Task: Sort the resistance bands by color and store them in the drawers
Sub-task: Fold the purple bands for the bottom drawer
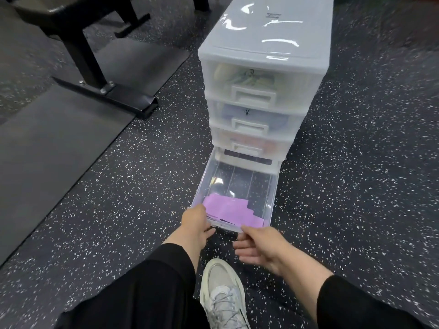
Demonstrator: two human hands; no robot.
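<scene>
Hands grip bottom drawer; lid label unreadable.

Probably a gym: speckled rubber floor, bench.

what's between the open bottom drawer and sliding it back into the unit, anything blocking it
Nothing visible blocks it. The bottom drawer is pulled out along the floor, the purple bands lie flat inside near its front wall, and the slot behind it looks clear. Both the left hand and right hand are at the front edge.
</scene>
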